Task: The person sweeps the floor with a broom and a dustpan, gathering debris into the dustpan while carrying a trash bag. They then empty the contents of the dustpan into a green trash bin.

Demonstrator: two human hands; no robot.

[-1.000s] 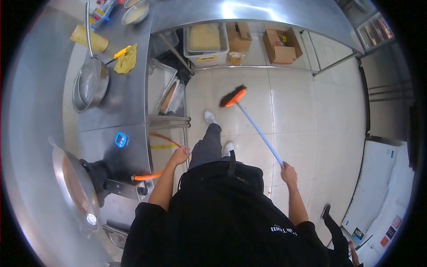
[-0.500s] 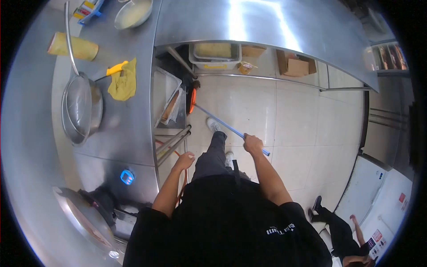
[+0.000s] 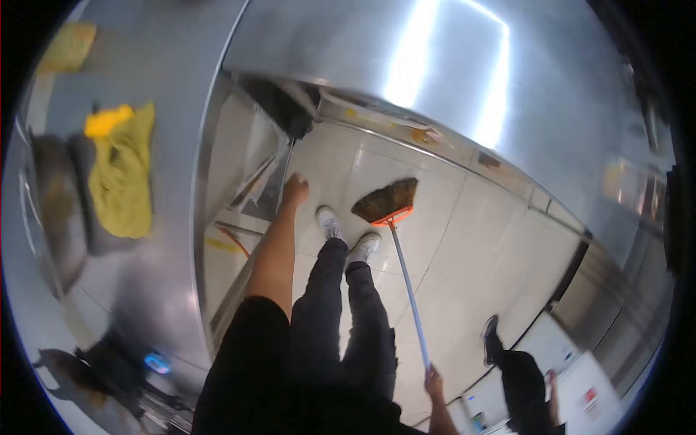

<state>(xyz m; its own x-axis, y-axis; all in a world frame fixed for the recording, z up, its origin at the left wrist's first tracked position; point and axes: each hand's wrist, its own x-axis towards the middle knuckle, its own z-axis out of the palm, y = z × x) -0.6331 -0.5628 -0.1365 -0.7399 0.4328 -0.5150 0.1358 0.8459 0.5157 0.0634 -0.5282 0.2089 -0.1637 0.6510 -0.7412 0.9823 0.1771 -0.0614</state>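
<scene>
My right hand [image 3: 433,383] is wrapped round the upper end of a broom's pale blue handle, low on the right of the view. The broom [image 3: 389,203] slants away from me over the tiled floor, its dark bristles fanned out beyond an orange collar, just ahead of my shoes. Stretched forward on the left, my left hand [image 3: 296,190] is closed in a fist beside the open shelving [image 3: 246,163] under the counter; no object shows in it.
On the left steel counter [image 3: 174,167] lie a yellow-green cloth [image 3: 123,181] and a small blue-lit device [image 3: 157,363]. A steel table [image 3: 326,43] spans the far side, with items on its lower shelf. At lower right a person [image 3: 525,380] stands near white cabinets [image 3: 591,388].
The broom head has come out from beside the left shelving onto the open floor. My right hand has drawn back toward me, and my left hand has reached forward. The view has turned.
</scene>
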